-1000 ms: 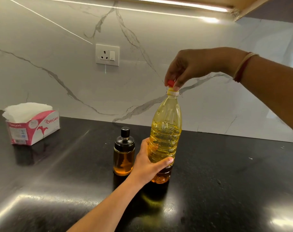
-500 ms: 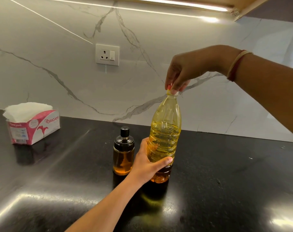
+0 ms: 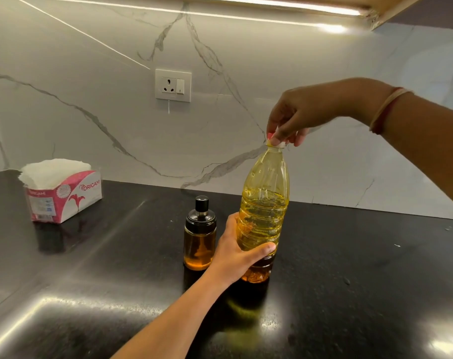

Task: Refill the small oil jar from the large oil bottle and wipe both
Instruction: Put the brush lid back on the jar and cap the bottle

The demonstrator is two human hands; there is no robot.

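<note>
1. Head view, right hand point(image 3: 305, 112): its fingers point(image 3: 285, 134) pinch the red cap point(image 3: 270, 136) at the top of the bottle point(image 3: 264, 211). Compared with a second ago the fingers have turned round the cap and cover more of it, so only a sliver of red shows. I judge this to be a twist in the unscrewing, and the cap is not off yet.
2. Head view, left hand point(image 3: 235, 252): it grips the lower part of the bottle, thumb across the front and the other fingers curled behind, much as it did before. The bottle stands upright on the worktop point(image 3: 362, 268) in the same spot, a little over half full of yellow oil.
3. Head view, jar point(image 3: 200, 237): it stands just beside the bottle on the left, unmoved, with its black lid on and amber oil inside.
4. Head view, tissue box point(image 3: 62, 195): it sits well apart at the far left, untouched.
5. For the task this means opening is under way, while pouring and wiping both remain to be done; the jar's lid must also come off first.
</note>
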